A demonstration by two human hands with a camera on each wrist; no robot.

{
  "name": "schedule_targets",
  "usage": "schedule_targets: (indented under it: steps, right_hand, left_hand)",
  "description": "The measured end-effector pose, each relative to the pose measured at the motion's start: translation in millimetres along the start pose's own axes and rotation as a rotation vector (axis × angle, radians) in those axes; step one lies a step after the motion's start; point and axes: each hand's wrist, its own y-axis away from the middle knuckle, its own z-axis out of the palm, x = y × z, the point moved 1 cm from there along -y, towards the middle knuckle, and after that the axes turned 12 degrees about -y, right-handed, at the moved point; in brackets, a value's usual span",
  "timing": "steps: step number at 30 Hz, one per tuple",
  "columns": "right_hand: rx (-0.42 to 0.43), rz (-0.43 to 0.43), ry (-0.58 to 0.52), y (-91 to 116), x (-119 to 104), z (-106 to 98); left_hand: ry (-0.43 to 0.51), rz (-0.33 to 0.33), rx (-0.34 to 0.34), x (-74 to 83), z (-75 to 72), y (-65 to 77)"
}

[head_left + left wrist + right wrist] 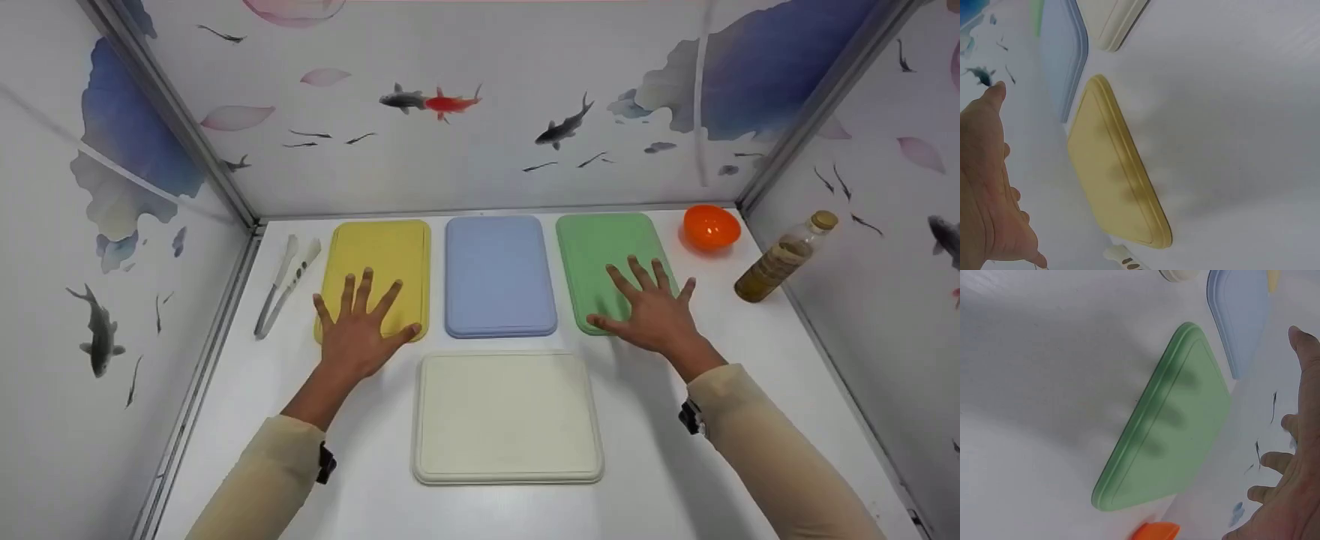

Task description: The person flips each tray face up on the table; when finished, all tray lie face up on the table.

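Note:
My left hand (355, 341), fingers spread, hovers over the near part of a yellow cutting board (390, 255); the left wrist view shows a gap between palm and board. Likewise spread, my right hand (654, 315) is held above the near end of a green cutting board (607, 236), whose surface carries the finger shadows in the right wrist view. Between these two lies a blue cutting board (499, 277). Closer to me, a cream cutting board (508, 416) lies crosswise between my forearms. Neither hand holds anything.
Left of the yellow board lie tongs (285, 289) with pale tips. An orange bowl (711, 227) sits at the back right corner. Near the right edge stands a glass bottle (784, 259) of brownish liquid with a yellowish cap. Printed panels (480, 165) wall the white table at back and sides.

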Motion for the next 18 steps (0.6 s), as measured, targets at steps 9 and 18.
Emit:
schedule_targets:
  steps: [9, 18]
  right_hand:
    - [-0.028, -0.083, -0.043, 11, -9, 32]
    - [-0.022, -0.180, -0.016, 26, -14, 63]
  left_hand:
    - [-0.005, 0.065, -0.079, 21.9, 28.1, 22.8]
    - [0.025, 0.133, -0.153, 34.4, 51.4, 45.0]
